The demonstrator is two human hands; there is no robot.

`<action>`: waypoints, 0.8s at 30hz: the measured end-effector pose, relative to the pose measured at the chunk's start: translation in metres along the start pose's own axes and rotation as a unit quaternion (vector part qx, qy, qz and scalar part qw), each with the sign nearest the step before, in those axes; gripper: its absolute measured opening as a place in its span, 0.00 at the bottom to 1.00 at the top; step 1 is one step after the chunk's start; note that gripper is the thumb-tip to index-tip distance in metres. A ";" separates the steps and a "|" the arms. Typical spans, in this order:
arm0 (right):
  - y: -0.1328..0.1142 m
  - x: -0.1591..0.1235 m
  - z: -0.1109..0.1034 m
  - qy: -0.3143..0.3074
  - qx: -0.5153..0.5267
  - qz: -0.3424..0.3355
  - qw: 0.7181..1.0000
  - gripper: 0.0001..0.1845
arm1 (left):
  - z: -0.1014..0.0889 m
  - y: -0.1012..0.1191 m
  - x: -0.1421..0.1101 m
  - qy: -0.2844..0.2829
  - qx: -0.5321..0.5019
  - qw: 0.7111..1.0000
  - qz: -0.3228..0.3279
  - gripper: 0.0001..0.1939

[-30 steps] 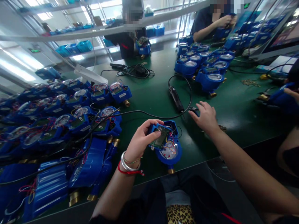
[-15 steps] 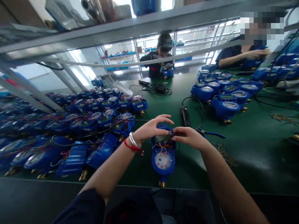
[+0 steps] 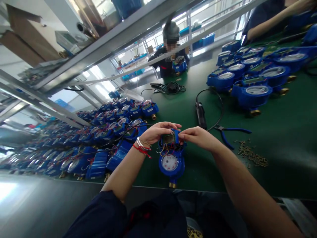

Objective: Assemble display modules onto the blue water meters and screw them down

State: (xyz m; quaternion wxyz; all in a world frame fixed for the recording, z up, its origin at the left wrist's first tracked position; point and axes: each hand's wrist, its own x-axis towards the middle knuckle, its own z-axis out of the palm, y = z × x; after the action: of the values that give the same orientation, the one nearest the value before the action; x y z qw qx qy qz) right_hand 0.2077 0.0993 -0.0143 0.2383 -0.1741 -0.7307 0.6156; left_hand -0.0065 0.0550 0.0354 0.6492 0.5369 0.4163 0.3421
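Observation:
A blue water meter (image 3: pixel 170 163) lies in front of me on the green tabletop, its round white dial near me and its brass fitting towards the table's front edge. Above the dial is a display unit (image 3: pixel 169 138), tilted up, with thin coloured wires spilling out below it. My left hand (image 3: pixel 158 131), wearing bracelets, is closed over the unit's upper left, thumb across the top. At the unit's right edge, my right hand (image 3: pixel 195 136) pinches with thumb and forefinger; its fingertips partly hide what lies between them.
A black electric screwdriver (image 3: pixel 200 115), blue-handled pliers (image 3: pixel 229 134) and a heap of small brass screws (image 3: pixel 252 154) lie to the right. Many water meters (image 3: pixel 99 158) crowd the left; several more (image 3: pixel 252 92) stand back right. Two people work across the table beneath a metal shelf (image 3: pixel 116 43).
The display unit has tipped up and turned, and more wires show below it. My left hand has closed around it; my right fingers have drawn together at its edge. The camera view has tilted.

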 end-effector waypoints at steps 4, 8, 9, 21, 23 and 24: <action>-0.001 -0.001 0.001 0.014 -0.020 -0.015 1.000 0.22 | 0.001 0.003 0.000 0.010 0.025 1.000 0.006 0.11; -0.004 -0.001 0.001 0.051 -0.036 -0.022 0.998 0.24 | 0.009 0.009 0.000 0.008 0.070 0.997 0.023 0.11; -0.005 -0.002 0.001 0.058 -0.037 -0.018 0.997 0.24 | 0.012 0.011 0.000 0.010 0.084 0.996 0.029 0.11; 0.012 0.007 0.009 0.141 0.025 0.048 0.988 0.21 | 0.026 0.010 -0.021 0.204 0.232 0.948 0.077 0.19; 0.016 0.008 0.010 0.162 0.038 0.053 0.985 0.22 | 0.026 0.000 -0.033 0.241 0.240 0.938 0.075 0.21; 0.018 0.009 0.011 0.169 0.044 0.053 0.983 0.23 | 0.027 -0.007 -0.039 0.250 0.240 0.935 0.080 0.22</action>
State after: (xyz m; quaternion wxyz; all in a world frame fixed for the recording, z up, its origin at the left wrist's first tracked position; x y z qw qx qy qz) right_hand 0.1939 0.0985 -0.0321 0.3324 -0.3033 -0.6420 0.6208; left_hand 0.0022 0.0081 0.0378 0.3466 0.6056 0.5906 0.4054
